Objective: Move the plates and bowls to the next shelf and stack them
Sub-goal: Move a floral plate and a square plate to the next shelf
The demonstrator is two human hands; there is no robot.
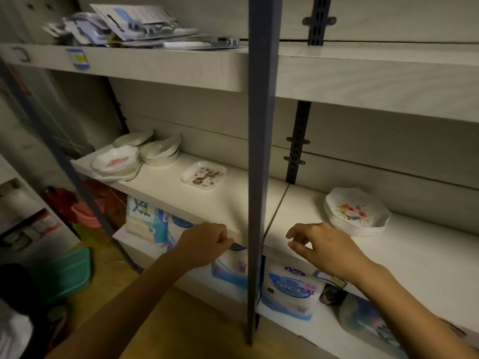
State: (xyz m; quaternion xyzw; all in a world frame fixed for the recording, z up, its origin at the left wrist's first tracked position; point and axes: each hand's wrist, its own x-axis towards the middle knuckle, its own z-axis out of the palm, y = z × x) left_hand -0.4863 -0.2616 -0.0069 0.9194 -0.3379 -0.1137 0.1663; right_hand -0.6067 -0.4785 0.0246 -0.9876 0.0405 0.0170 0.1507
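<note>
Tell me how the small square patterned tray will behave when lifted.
The square tray looks thin and shallow, so probably light and stiff. Its glossy surface may be slippery. Lying flat, it should slide rather than tip.

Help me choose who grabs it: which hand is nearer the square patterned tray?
Left. The left hand is at the shelf edge directly before the square patterned tray; the right hand is beyond the blue post.

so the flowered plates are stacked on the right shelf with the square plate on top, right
No. In the head view the flowered plates are stacked on the right shelf, but the square plate lies alone on the left shelf, not on top.
</note>
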